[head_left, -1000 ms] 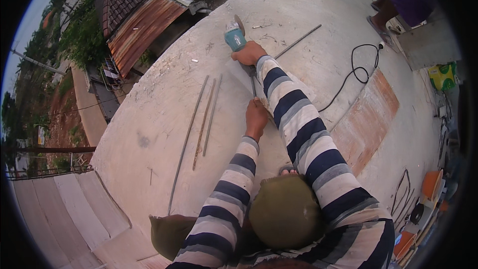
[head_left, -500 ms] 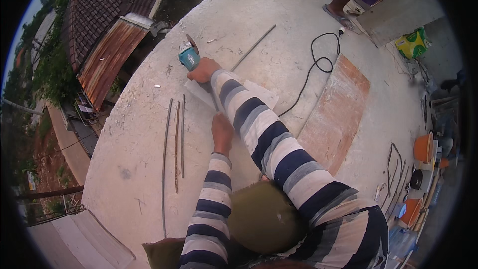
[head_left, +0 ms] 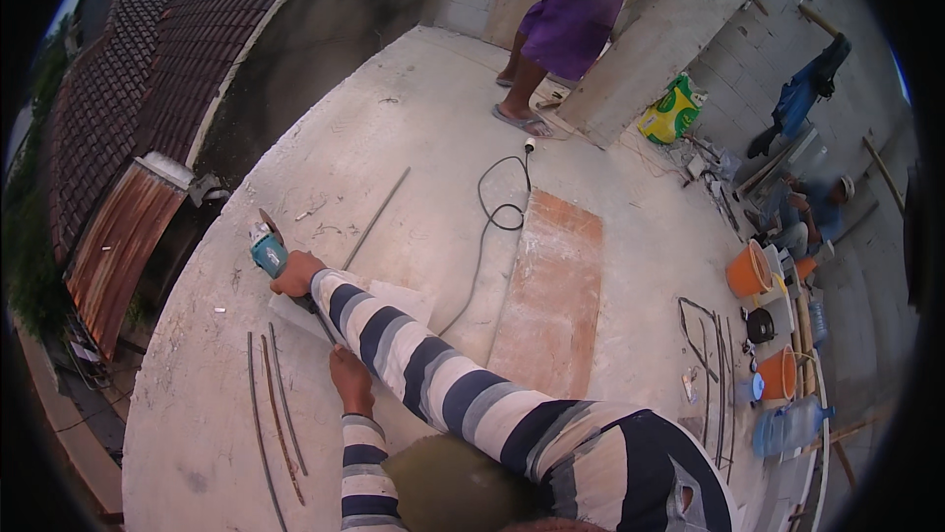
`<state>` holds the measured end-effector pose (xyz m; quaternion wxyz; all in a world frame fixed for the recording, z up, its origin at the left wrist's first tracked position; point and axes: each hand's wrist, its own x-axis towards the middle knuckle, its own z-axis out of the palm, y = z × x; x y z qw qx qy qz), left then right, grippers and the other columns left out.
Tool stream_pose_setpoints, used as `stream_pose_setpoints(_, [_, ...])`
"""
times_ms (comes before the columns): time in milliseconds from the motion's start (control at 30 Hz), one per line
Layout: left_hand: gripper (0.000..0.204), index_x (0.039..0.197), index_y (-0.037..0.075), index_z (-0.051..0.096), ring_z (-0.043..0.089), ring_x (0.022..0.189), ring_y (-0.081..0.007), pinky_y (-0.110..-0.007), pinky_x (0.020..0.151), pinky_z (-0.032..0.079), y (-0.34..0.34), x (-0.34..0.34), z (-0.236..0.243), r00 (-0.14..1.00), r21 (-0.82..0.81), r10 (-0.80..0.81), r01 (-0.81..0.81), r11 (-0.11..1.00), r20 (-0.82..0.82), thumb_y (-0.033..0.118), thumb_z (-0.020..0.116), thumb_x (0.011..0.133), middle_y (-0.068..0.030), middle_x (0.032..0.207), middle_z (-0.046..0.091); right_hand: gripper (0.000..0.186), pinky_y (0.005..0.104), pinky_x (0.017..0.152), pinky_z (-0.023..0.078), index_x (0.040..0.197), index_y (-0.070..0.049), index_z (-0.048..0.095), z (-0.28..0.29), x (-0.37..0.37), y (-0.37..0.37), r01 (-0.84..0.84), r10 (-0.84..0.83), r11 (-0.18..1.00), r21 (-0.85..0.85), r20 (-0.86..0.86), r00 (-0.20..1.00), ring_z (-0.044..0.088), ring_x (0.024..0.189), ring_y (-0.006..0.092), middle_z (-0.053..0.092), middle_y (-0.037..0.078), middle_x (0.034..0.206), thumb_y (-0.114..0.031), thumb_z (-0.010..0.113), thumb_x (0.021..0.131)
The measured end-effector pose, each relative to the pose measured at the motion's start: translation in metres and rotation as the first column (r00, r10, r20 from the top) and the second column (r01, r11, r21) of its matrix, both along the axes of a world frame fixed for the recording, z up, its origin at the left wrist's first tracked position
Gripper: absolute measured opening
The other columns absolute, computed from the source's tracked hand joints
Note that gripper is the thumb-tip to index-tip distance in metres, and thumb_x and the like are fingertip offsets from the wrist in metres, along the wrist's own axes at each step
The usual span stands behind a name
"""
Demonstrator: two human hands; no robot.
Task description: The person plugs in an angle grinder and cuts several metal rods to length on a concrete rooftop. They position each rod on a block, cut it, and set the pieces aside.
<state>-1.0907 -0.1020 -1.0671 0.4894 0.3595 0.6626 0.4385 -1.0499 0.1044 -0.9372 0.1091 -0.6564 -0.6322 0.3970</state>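
My right hand [head_left: 297, 274] is wrapped round the body of a teal angle grinder [head_left: 268, 250], whose disc stands up at its far end. Closer to me, my left hand [head_left: 351, 380] is closed on a thin metal rod [head_left: 324, 326] that runs up towards the grinder. Part of this rod is hidden by my right hand and sleeve. Under it lies a pale flat piece [head_left: 291, 314] on the concrete. Another rod [head_left: 378, 216] lies beyond my right forearm. Left of my left hand, several loose rods [head_left: 279, 394] lie roughly side by side.
A black cable [head_left: 481, 227] loops beside a reddish board [head_left: 551, 286]. Further off stands a person in a purple garment [head_left: 581, 10]; another sits at right [head_left: 812, 212]. Orange buckets [head_left: 750, 271] and bent rods [head_left: 701, 335] lie right. The slab's edge drops towards tiled roofs [head_left: 167, 50].
My view has swung up and to the right, so the scene sits further left and lower. The standing person shows more fully. Both hands keep their holds.
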Motion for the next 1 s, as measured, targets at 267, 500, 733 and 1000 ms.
stream_pose_setpoints(267, [0.049,0.115,-0.006,0.064,0.065,0.106,-0.0441,-0.049,0.095,0.048,0.001,-0.004,-0.019,0.998,0.088,-0.067,0.066,0.994,0.005,0.033,0.033,0.118,-0.0283,0.117,0.069,0.066,0.0422,0.095,0.062,0.112,0.008,0.079,-0.006,-0.001,0.002,0.007,-0.008,1.000,0.024,0.007,1.000,0.078,0.108,0.0393,0.078,0.030,0.118,-0.045,0.086,0.073])
stream_pose_setpoints(500, [0.049,0.113,-0.006,0.063,0.064,0.102,-0.0420,-0.048,0.094,0.048,0.004,-0.006,-0.037,0.996,0.048,-0.060,0.057,0.997,0.061,0.034,0.034,0.118,-0.0267,0.115,0.069,0.067,0.0430,0.095,0.062,0.112,0.008,0.079,-0.007,-0.001,0.000,0.010,-0.011,1.000,0.030,0.012,1.000,0.078,0.108,0.0403,0.078,0.030,0.117,-0.045,0.086,0.073])
stream_pose_setpoints(733, [0.050,0.115,-0.006,0.063,0.064,0.103,-0.0405,-0.047,0.095,0.049,0.006,-0.012,-0.051,0.990,0.110,-0.061,0.046,0.993,0.130,0.035,0.035,0.119,-0.0257,0.115,0.069,0.067,0.0429,0.093,0.062,0.112,0.008,0.079,-0.006,-0.004,0.003,0.011,-0.011,0.999,0.040,0.009,1.000,0.078,0.106,0.0406,0.078,0.030,0.116,-0.046,0.086,0.073])
stream_pose_setpoints(1000, [0.051,0.120,-0.007,0.065,0.066,0.109,-0.0420,-0.047,0.098,0.049,0.003,0.001,-0.031,0.995,0.035,-0.057,0.055,0.998,0.077,0.034,0.034,0.119,-0.0273,0.121,0.070,0.062,0.0437,0.094,0.062,0.112,0.006,0.081,-0.004,0.005,-0.001,0.008,-0.009,0.999,0.042,0.035,0.999,0.079,0.108,0.0386,0.079,0.028,0.117,-0.044,0.083,0.075])
